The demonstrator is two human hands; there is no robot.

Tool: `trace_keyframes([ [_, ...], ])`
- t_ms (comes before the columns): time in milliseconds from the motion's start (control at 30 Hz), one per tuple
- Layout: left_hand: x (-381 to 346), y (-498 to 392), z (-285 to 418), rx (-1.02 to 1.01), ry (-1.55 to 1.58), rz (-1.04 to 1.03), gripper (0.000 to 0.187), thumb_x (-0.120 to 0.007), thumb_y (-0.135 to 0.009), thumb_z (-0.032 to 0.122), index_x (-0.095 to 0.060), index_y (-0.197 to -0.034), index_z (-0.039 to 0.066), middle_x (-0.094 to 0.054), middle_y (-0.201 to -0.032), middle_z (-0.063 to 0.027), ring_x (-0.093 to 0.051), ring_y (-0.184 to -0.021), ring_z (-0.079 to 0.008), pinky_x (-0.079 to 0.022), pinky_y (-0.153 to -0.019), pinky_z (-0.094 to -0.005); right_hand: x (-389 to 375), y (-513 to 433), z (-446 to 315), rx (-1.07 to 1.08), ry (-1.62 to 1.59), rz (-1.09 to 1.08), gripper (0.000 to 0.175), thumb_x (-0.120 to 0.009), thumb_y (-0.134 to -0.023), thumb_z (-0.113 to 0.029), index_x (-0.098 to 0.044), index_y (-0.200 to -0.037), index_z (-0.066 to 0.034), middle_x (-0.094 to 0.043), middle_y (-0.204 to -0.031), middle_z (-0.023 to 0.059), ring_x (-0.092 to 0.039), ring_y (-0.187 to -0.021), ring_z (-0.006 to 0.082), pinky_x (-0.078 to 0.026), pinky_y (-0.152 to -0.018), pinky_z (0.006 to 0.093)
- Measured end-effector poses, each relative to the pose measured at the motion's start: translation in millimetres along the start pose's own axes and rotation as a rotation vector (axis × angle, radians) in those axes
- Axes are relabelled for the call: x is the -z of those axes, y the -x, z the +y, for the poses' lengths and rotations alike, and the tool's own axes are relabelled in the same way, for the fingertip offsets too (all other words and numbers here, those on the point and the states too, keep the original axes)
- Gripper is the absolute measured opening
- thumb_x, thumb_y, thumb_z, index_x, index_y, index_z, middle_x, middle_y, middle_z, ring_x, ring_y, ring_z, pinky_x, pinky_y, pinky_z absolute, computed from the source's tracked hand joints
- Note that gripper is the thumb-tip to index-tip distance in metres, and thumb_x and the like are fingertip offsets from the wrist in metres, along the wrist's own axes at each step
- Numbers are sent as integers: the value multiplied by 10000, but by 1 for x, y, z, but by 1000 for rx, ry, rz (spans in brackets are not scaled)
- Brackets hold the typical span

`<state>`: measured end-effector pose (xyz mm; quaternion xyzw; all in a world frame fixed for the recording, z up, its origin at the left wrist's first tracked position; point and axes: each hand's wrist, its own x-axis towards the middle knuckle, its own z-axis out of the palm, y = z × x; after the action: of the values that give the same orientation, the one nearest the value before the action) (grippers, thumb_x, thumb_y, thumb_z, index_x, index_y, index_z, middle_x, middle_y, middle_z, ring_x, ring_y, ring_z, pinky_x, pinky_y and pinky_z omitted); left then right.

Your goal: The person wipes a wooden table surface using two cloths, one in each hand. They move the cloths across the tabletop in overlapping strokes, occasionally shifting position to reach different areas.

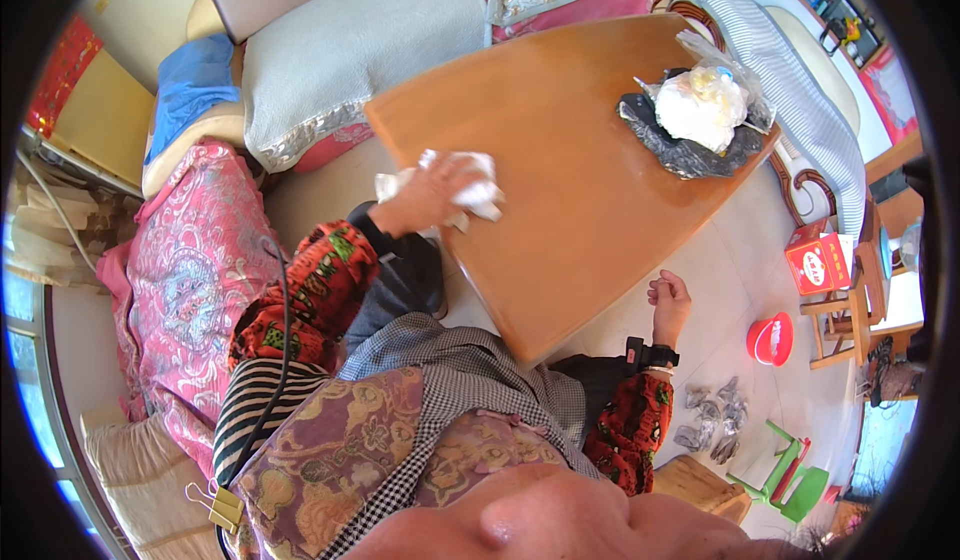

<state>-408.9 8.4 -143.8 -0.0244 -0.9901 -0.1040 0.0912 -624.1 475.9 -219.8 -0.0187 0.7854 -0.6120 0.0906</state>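
Observation:
My left hand (427, 196), slightly blurred, presses a crumpled white cloth or wad of tissue (480, 185) against the left edge of a brown wooden table (562, 222). Part of the cloth sticks out past the edge. Off the table's right side hangs my right hand (670, 301), its fingers curled inward and nothing visible in them. At the table's far right, a white plastic bag (697, 110) with unclear contents sits on a crumpled black plastic bag (645, 136), beside clear plastic.
Covered sofas (367, 42) border the table's far side. A pink-draped seat (195, 275) stands at left. On the right floor are a red bucket (770, 340), a red carton (817, 260), a wooden chair (847, 327), crumpled plastic bags (709, 414) and a green chair (799, 485).

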Motion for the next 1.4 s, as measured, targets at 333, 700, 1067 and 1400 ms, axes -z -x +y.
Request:
trace_keyframes([
  [333,-20,-76,-63,370,26,53,653,-699,-910,364,-467,-1508,242,-429,-1545,-124,-371,-1438,-428,-386,-1129,-621,-11,-8,9,46,13,-29,241,-549,-1003,-75,-654,-1204,7,-718,-889,81,-672,-711,143,-551,-629,272],
  [700,-34,-106,94,-432,183,-73,620,-766,-855,253,-546,-1431,191,-455,-1523,-116,-366,-1452,-385,-300,-1168,-631,-13,2,2,28,28,-2,273,-585,-987,-93,-659,-1236,-10,-726,-860,82,-679,-714,140,-542,-638,284],
  [1067,-51,-237,-81,279,-1,-73,622,-668,-949,399,-476,-1512,219,-420,-1587,-131,-355,-1455,-410,-336,-1187,-567,-16,7,-13,5,86,2,267,-594,-1002,-121,-657,-1235,-7,-747,-892,85,-680,-738,131,-547,-666,281],
  [1400,-93,-268,118,-395,109,-78,613,-739,-893,322,-530,-1444,153,-454,-1511,-161,-393,-1407,-421,-382,-1145,-533,-14,6,-14,67,104,-18,250,-544,-1020,-96,-681,-1199,12,-741,-881,92,-681,-748,144,-550,-685,294],
])
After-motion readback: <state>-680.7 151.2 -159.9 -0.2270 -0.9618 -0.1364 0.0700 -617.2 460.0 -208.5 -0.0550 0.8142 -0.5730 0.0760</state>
